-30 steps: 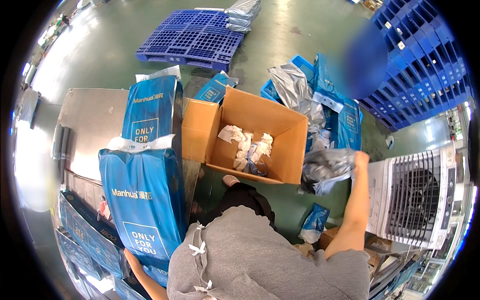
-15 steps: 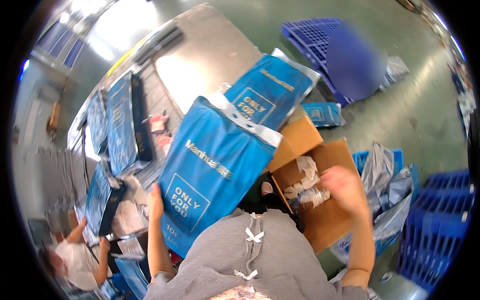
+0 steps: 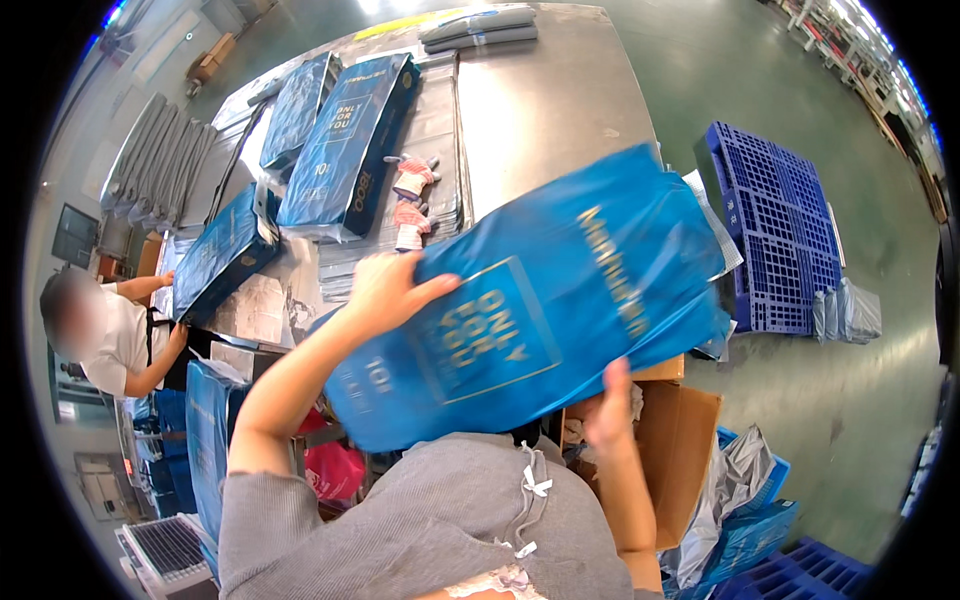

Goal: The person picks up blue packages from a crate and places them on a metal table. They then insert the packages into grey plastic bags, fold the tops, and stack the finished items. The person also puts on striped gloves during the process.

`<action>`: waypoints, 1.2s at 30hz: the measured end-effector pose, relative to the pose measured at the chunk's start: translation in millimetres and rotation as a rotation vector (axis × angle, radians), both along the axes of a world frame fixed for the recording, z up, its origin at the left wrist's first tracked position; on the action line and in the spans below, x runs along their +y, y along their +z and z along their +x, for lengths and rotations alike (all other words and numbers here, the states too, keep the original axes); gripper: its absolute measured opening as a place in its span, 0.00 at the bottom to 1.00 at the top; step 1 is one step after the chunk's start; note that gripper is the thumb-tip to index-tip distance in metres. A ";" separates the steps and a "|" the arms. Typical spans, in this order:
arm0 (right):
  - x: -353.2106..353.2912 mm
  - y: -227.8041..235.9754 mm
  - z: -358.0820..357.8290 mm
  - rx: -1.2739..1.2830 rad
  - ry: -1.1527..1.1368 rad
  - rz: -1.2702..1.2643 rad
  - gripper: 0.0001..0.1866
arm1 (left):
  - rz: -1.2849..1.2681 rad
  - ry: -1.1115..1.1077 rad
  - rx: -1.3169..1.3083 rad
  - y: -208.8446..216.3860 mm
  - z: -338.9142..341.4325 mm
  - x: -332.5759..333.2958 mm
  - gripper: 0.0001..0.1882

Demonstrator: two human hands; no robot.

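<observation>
Before a metal-topped table (image 3: 555, 110), bare toward its right edge, 1 blue plastic package (image 3: 545, 310) slants, partly hiding an open carton (image 3: 682, 440); left hand (image 3: 385, 292) pinches the package's upper edge, right hand (image 3: 608, 412) meets the lower, grip unclear.

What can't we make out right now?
1. Cardboard box interior: head view, mostly hidden by large blue bag and right hand.
2. Right hand's grip: head view, blurred.
3. Large blue bag's contents: head view, hidden by opaque wrapping.
4. Blue pallets, lower right: head view, cut off by picture edge.
</observation>
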State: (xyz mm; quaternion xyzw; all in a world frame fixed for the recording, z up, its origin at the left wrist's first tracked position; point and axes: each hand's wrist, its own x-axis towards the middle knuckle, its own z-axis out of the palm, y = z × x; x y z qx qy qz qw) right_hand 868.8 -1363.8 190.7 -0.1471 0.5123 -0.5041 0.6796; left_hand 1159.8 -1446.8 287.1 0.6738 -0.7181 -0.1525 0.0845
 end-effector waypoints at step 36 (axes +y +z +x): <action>-263.3 108.4 115.8 0.724 0.299 -0.657 0.26 | 0.126 -0.087 1.199 -119.2 78.5 -115.3 0.32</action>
